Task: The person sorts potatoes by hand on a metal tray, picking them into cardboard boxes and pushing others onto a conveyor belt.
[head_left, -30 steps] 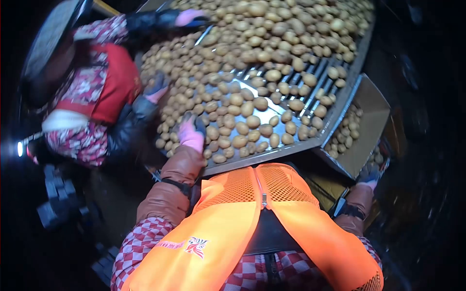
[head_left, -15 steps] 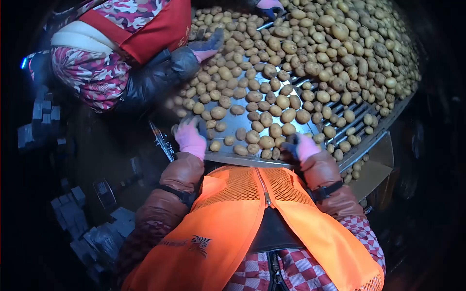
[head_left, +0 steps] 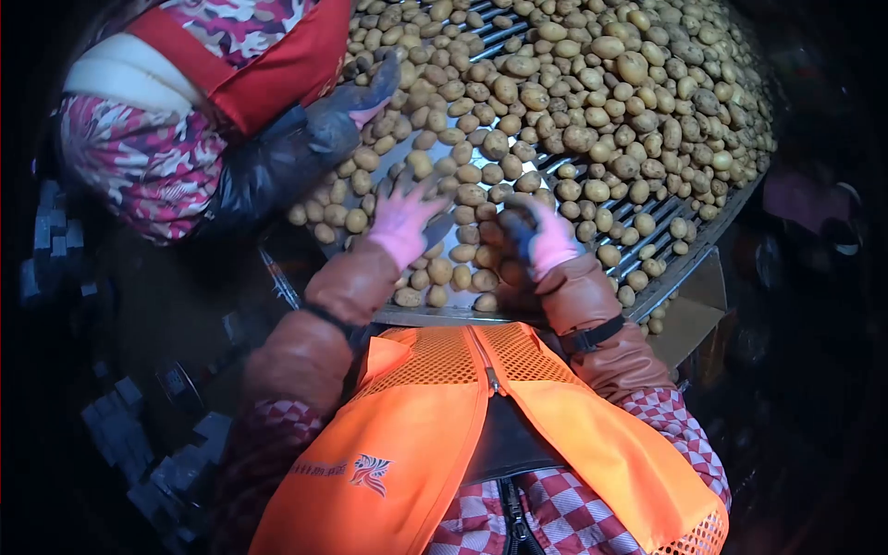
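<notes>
Many loose potatoes [head_left: 633,67] lie on a metal table [head_left: 435,317], piled high at the back and right and thinner near its front edge. My left hand [head_left: 407,217], in a pink glove with dark fingertips, is spread over the potatoes left of centre, fingers apart. To its right, my right hand [head_left: 538,231] in a matching glove reaches over the potatoes with its fingers bent and parted. Neither hand shows a potato held in it. Several potatoes lie between the two hands.
A co-worker's gloved hand [head_left: 375,92] rests by the potatoes at upper left, with a dark sleeve [head_left: 268,166] near my left arm. Slatted bars [head_left: 661,211] show on the right. An open cardboard box [head_left: 694,310] stands below the right edge.
Both my hands have moved away from the front edge, farther over the potatoes, and closer together. The co-worker's hand has shifted up and left. Another gloved hand at the top has left view.
</notes>
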A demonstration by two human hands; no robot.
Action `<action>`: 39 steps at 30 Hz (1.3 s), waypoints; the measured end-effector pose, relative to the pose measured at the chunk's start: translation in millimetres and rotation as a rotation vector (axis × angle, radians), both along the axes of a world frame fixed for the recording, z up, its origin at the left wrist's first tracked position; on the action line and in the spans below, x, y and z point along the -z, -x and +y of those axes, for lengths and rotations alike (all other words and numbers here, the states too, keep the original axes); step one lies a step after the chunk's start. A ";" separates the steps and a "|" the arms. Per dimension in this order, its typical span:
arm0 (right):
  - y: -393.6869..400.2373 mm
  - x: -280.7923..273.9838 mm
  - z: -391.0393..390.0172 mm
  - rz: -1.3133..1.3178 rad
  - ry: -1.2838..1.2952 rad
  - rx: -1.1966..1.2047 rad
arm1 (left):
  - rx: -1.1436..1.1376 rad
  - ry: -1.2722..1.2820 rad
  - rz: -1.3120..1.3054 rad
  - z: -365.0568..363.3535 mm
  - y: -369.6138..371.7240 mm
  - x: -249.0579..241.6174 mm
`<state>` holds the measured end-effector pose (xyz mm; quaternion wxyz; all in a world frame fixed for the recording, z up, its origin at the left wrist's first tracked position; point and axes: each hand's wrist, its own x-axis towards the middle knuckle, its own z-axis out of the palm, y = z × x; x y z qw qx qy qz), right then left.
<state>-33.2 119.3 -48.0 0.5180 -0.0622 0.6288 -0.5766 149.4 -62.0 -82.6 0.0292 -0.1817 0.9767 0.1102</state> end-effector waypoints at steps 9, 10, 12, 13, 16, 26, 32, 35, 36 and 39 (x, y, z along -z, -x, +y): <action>41.1 -3.1 15.7 0.862 -0.404 -0.658 | -0.515 -0.088 0.289 20.4 -48.9 50.3; 57.3 -12.1 2.6 0.724 -0.412 -0.489 | -0.414 -0.073 0.311 26.7 -43.6 43.0; 99.7 -24.5 -23.7 1.132 -0.488 -0.197 | -0.218 -0.044 0.359 42.6 -32.5 23.6; 127.5 -0.9 -35.6 1.325 -0.502 -0.123 | -0.129 -0.067 0.336 46.8 -31.9 32.7; 131.8 31.3 -49.8 1.599 -0.629 -0.227 | -0.059 -0.009 0.241 59.7 -10.2 36.9; 136.5 30.1 88.0 -0.200 0.380 0.577 | -0.204 0.149 0.387 -34.0 93.2 43.4; 246.2 62.5 75.3 1.123 -0.418 0.074 | -0.234 -0.115 -0.040 -0.6 133.1 54.9; 190.4 19.8 24.9 1.170 -0.890 -0.208 | -0.023 0.006 0.067 30.3 116.2 33.8; 188.0 19.4 20.4 1.188 -0.900 -0.218 | 0.037 0.078 0.166 35.9 104.0 35.3; 179.6 37.9 55.6 0.763 -0.471 -0.058 | 0.074 0.051 0.197 23.8 47.4 47.5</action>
